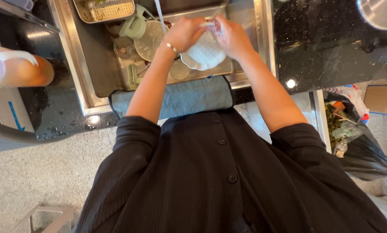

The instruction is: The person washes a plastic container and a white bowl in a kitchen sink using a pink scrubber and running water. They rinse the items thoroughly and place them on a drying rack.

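**Both hands on a white dish over the steel sink**

The person stands at a steel sink (74, 56) set into a dark speckled counter (327, 47), looking straight down at both forearms. The left hand (185, 33) is curled around the far left rim of a small white scalloped dish (204, 55), fingers wrapped over its edge; a thin bracelet (172, 47) sits at that wrist. The right hand (231, 36) grips the dish from its right side, fingers bent over the top. Something small and clear seems pinched between the two hands at the dish's far edge, but it is too blurred to tell what. The dish is held above the basin, toward the sink's right half and near its front edge, not resting on anything visible.

Below and to the left of the dish, inside the basin, lie a round glass lid (150, 39), a pale green mug (134, 26) and a clear glass (123, 46). A perforated metal tray (105, 10) sits at the sink's far left corner. A grey towel (182, 97) hangs over the front edge of the sink, against the person's black buttoned top. At the counter's left edge lies an orange bottle (18, 69). On the floor past the counter's right end stands a black rubbish bag (366, 155).
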